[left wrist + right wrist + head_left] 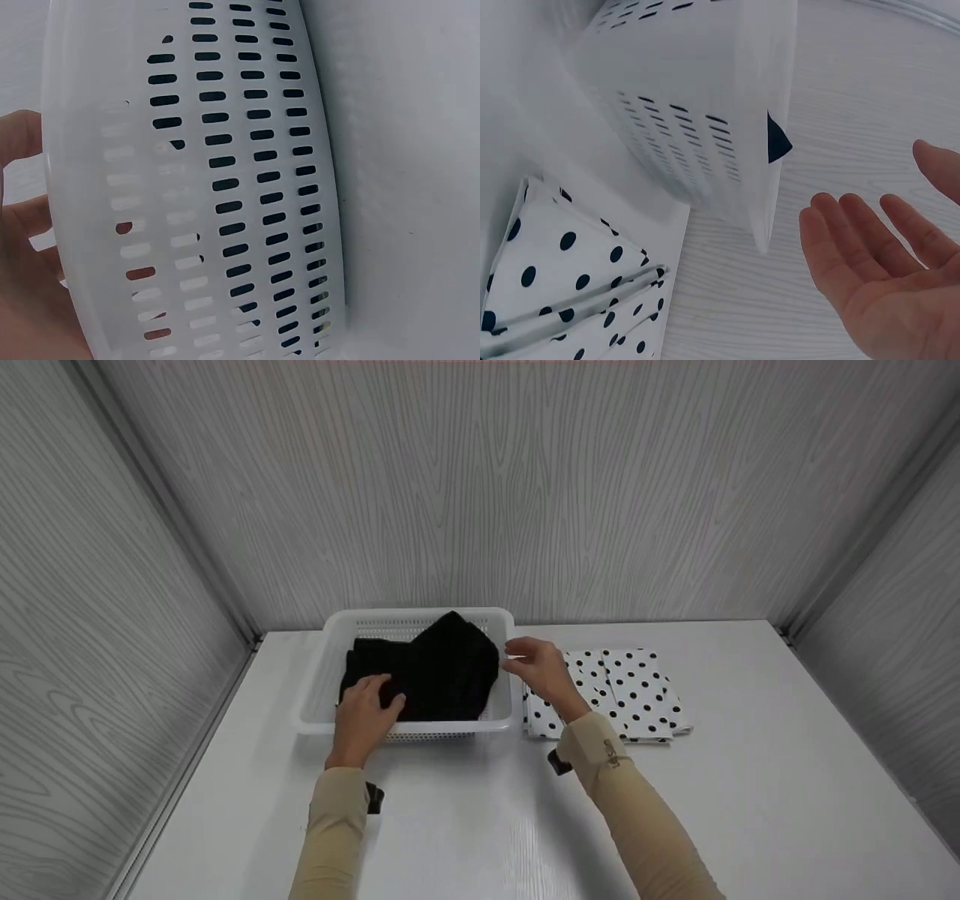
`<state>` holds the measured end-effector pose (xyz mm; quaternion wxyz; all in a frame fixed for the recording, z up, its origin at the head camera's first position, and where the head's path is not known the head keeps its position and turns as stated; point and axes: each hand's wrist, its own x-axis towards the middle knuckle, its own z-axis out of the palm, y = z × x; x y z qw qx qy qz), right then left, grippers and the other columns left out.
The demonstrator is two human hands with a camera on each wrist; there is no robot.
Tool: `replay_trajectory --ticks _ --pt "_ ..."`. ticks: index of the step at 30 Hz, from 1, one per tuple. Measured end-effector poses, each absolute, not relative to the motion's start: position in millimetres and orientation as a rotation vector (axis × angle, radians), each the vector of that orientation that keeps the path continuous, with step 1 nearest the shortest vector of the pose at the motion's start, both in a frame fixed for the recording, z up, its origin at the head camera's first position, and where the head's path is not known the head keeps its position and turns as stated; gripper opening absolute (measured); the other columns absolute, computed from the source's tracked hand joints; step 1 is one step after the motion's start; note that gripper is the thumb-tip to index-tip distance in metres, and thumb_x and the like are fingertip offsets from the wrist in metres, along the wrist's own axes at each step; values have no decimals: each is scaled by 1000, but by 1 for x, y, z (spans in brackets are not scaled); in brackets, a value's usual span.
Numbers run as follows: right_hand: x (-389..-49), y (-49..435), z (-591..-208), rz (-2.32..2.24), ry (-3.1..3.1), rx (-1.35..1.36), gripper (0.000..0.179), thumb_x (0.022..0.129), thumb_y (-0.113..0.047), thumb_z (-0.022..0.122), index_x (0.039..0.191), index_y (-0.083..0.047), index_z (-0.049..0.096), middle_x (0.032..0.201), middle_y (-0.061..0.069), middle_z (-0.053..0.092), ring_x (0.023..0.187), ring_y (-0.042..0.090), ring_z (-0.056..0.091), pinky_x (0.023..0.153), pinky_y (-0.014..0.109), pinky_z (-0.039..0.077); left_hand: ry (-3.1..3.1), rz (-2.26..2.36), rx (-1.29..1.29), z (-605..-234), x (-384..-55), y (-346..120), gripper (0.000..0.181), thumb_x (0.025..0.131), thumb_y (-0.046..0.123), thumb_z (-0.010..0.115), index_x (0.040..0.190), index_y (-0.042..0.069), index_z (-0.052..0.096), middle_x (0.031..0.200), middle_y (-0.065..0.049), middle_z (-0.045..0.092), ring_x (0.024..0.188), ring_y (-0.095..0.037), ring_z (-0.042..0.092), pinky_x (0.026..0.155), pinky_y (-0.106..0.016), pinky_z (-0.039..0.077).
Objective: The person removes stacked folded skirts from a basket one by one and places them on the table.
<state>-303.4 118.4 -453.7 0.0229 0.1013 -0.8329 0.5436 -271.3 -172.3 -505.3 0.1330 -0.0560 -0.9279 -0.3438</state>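
A folded black cloth [420, 675] lies in a white perforated plastic basket [307, 701], one corner peaking toward the back rim. Over the basket's front left rim reaches my left hand [365, 712], its loosely bent fingers on or just above the cloth; contact cannot be made out. The left wrist view shows that hand [26, 255] partly hidden behind the slotted wall [255, 180]. My right hand [544, 669] hovers by the right rim, fingers relaxed. In the right wrist view this hand [892, 277] is apart from the rim, holding nothing.
Right of the basket, a white cloth with black dots [637, 694] lies folded on the white table [465, 825]. Grey wood-grained panels [510, 495] stand behind and on both sides. The basket sits close to the back panel.
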Motion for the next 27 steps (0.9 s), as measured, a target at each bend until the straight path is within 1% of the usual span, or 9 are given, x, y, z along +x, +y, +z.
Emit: replay_trajectory --ticks 6,12,14,17,20,22,24,26,27 --pt "-299 97 -465 1843 -2551 315 37 94 -8 69 128 7 64 125 21 67 115 35 64 96 40 53 -2757 -972 -114 -505 -275 -185 52 96 25 68 137 -5 58 142 -28 52 130 -49 45 103 -64 38" --pt "-294 83 -464 2011 -2553 240 40 96 -7 69 132 7 61 129 22 63 114 33 65 91 35 56 -2834 -963 -42 -503 -283 -197 59 96 32 64 143 -3 53 151 -29 40 137 -50 34 104 -69 33" --pt "-298 79 -470 2074 -2560 200 43 96 -8 69 136 6 58 133 22 60 116 32 64 91 37 56 -2855 -963 -17 -504 -284 -200 62 96 34 63 144 -2 51 152 -30 39 136 -51 33 104 -69 34" --pt "-298 73 -472 2155 -2579 172 48 98 -9 67 141 7 52 139 25 53 123 36 59 97 45 53 -2893 -967 28 -504 -288 -206 66 96 38 60 147 -2 49 152 -30 38 135 -52 35 103 -68 36" --pt "-299 66 -477 2178 -2627 126 54 98 -11 66 145 7 47 146 27 46 128 37 54 102 52 48 -2938 -1009 97 -503 -294 -209 71 96 42 57 151 -1 43 154 -31 33 136 -54 33 105 -67 35" --pt "-300 62 -480 2149 -2673 90 58 98 -13 67 147 6 44 149 27 42 126 35 54 101 54 48 -2971 -1059 148 -502 -298 -210 76 96 45 55 154 0 37 156 -31 28 137 -55 29 106 -68 32" --pt "-301 57 -483 2098 -2722 44 62 97 -15 69 149 5 42 150 26 42 115 30 57 99 53 49 -3009 -1110 188 -501 -301 -210 81 95 48 54 157 1 31 158 -33 22 139 -57 26 108 -69 30" --pt "-302 54 -486 2065 -2752 -3 66 96 -15 70 151 5 39 150 25 43 109 27 56 97 52 49 -3054 -1134 209 -501 -303 -210 86 95 50 54 159 2 26 159 -34 18 139 -58 24 108 -70 29" --pt "-302 53 -486 2056 -2760 -31 68 96 -15 70 152 4 37 150 25 43 109 27 55 98 52 49 -3073 -1140 215 -501 -304 -210 87 94 51 53 160 2 23 159 -34 16 139 -59 23 108 -70 28"
